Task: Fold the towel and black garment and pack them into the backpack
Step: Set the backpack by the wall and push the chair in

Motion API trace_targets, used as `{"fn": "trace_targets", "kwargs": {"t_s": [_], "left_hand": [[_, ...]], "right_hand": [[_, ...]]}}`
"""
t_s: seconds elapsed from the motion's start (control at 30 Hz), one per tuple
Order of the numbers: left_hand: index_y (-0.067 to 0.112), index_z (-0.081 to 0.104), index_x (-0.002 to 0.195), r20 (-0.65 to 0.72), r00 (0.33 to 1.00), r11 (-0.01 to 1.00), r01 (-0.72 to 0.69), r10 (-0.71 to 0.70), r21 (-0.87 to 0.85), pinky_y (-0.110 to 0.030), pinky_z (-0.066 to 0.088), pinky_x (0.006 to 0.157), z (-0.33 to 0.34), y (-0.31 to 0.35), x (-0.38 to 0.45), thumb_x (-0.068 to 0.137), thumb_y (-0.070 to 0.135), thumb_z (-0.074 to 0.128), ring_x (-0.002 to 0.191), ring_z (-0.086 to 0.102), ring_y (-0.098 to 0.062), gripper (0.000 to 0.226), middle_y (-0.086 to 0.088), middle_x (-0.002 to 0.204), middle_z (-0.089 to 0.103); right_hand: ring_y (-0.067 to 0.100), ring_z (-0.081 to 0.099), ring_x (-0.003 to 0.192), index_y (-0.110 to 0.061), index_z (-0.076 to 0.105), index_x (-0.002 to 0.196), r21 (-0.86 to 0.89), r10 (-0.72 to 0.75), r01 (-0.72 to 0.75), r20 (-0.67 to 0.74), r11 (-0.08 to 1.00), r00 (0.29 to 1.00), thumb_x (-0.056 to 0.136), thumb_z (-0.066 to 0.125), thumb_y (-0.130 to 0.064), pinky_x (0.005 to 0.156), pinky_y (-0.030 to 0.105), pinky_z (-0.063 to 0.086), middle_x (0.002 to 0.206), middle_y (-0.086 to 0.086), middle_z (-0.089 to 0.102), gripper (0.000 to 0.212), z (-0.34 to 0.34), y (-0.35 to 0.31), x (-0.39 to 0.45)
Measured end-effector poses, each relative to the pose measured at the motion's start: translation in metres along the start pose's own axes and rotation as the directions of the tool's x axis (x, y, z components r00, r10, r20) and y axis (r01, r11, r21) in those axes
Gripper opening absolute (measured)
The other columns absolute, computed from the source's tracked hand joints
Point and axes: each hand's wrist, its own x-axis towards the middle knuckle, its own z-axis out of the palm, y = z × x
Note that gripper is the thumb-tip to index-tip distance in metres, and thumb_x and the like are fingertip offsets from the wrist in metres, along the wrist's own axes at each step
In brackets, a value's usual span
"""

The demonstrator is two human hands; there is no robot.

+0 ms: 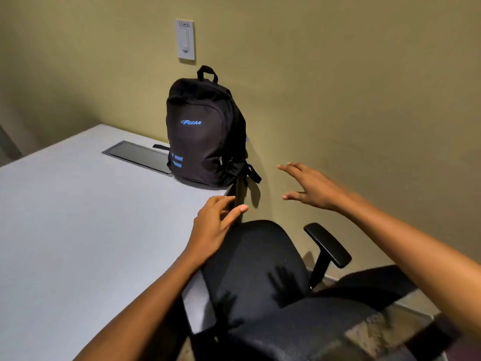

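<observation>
Olive wall (pixel 338 74) behind, switch plate (pixel 185 40) above. Grey surface (pixel 65 217) at left, dark inset panel (pixel 140 156) near its far edge. Black backpack (pixel 205 131) upright at the far right corner, zipped, against the wall. Left hand (pixel 213 227) over the surface edge, fingers loose, holding nothing. Black chair (pixel 255 269) below. Right hand (pixel 309 187) in the air, fingers spread wide, empty. Armrest (pixel 326 244) at right.

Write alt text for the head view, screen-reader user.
A person's open left hand and right hand reach toward a closed black backpack standing upright at the corner of a grey table against a tan wall. A black office chair sits below the hands; neither holds anything.
</observation>
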Motion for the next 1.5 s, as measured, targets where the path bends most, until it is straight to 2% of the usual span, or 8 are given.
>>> {"fn": "trace_targets", "kwargs": {"t_s": [0.5, 0.7, 0.83, 0.93, 1.03, 1.17, 1.33, 1.5], "left_hand": [[0.03, 0.036, 0.142, 0.465, 0.883, 0.981, -0.135, 0.056, 0.137, -0.041, 0.04, 0.104, 0.123, 0.141, -0.135, 0.081, 0.071, 0.035, 0.123, 0.048, -0.02, 0.073, -0.002, 0.141, 0.043], [0.034, 0.008, 0.149, 0.624, 0.78, 0.899, -0.238, -0.048, 0.367, -0.053, 0.029, 0.111, 0.161, 0.165, -0.155, 0.064, 0.081, 0.053, 0.142, 0.024, -0.027, 0.108, -0.003, 0.157, 0.017], [0.041, -0.013, 0.146, 0.572, 0.803, 0.727, -0.294, -0.164, 0.62, -0.062, 0.012, 0.111, 0.191, 0.153, -0.167, 0.059, 0.085, 0.053, 0.145, 0.009, -0.036, 0.118, -0.01, 0.159, 0.005], [0.042, -0.021, 0.143, 0.452, 0.868, 0.6, -0.252, -0.207, 0.759, -0.053, 0.024, 0.107, 0.201, 0.144, -0.169, 0.06, 0.089, 0.046, 0.141, 0.021, -0.037, 0.117, -0.016, 0.157, 0.009], [0.045, -0.027, 0.139, 0.368, 0.894, 0.591, -0.156, -0.257, 0.792, -0.05, 0.023, 0.11, 0.21, 0.145, -0.168, 0.043, 0.097, 0.033, 0.143, 0.016, -0.036, 0.125, -0.013, 0.158, 0.008], [0.046, -0.024, 0.14, 0.284, 0.892, 0.569, -0.037, -0.352, 0.821, -0.047, 0.025, 0.11, 0.223, 0.148, -0.166, 0.024, 0.102, 0.011, 0.143, 0.021, -0.031, 0.134, -0.009, 0.157, 0.018], [0.028, -0.003, 0.151, 0.16, 0.916, 0.448, 0.024, -0.368, 0.894, -0.038, 0.038, 0.096, 0.247, 0.159, -0.162, 0.062, 0.087, 0.047, 0.127, 0.047, -0.023, 0.118, 0.001, 0.145, 0.042], [0.025, 0.016, 0.149, 0.077, 0.909, 0.449, 0.127, -0.41, 0.885, -0.041, 0.035, 0.1, 0.274, 0.176, -0.157, 0.067, 0.077, 0.056, 0.127, 0.047, -0.026, 0.105, -0.001, 0.146, 0.042]], "right_hand": [[0.022, 0.034, 0.137, -0.026, 0.029, 0.146, 0.27, 0.098, -0.124, 0.108, 0.955, 0.989, 0.088, 0.052, -0.051, 0.109, 0.034, 0.029, 0.15, 0.005, 0.037, 0.067, -0.003, 0.025, -0.242], [0.023, 0.005, 0.147, -0.029, 0.013, 0.15, 0.187, 0.088, -0.142, 0.269, 0.972, 0.959, 0.051, 0.054, -0.083, 0.118, 0.043, 0.002, 0.157, 0.004, 0.02, 0.119, -0.007, 0.073, -0.289], [0.022, -0.015, 0.145, -0.029, -0.009, 0.15, 0.041, 0.037, -0.056, 0.369, 0.998, 0.929, 0.031, 0.044, -0.093, 0.114, 0.042, -0.016, 0.159, 0.008, -0.005, 0.145, 0.011, 0.11, -0.297], [0.018, -0.024, 0.14, -0.021, -0.013, 0.149, -0.011, -0.003, 0.009, 0.392, 1.0, 0.92, 0.035, 0.058, -0.085, 0.112, 0.04, -0.019, 0.158, 0.012, -0.014, 0.149, 0.03, 0.125, -0.293], [0.024, -0.01, 0.146, -0.017, -0.01, 0.15, -0.045, -0.102, 0.121, 0.305, 0.992, 0.947, 0.053, 0.074, -0.07, 0.113, 0.041, -0.016, 0.159, 0.013, -0.006, 0.138, 0.045, 0.142, -0.291], [0.029, 0.004, 0.147, -0.011, -0.003, 0.151, -0.087, -0.232, 0.255, 0.212, 0.963, 0.949, 0.053, 0.072, -0.071, 0.116, 0.045, -0.008, 0.158, 0.016, 0.009, 0.137, 0.052, 0.161, -0.285], [0.028, 0.003, 0.147, -0.006, -0.001, 0.15, -0.101, -0.315, 0.337, 0.189, 0.936, 0.93, 0.053, 0.072, -0.072, 0.117, 0.045, -0.005, 0.158, 0.017, 0.009, 0.138, 0.057, 0.19, -0.279], [0.023, 0.011, 0.146, -0.006, 0.001, 0.15, -0.101, -0.384, 0.408, 0.193, 0.908, 0.903, 0.058, 0.066, -0.077, 0.119, 0.042, 0.001, 0.158, 0.011, 0.014, 0.133, 0.053, 0.22, -0.267]]}}
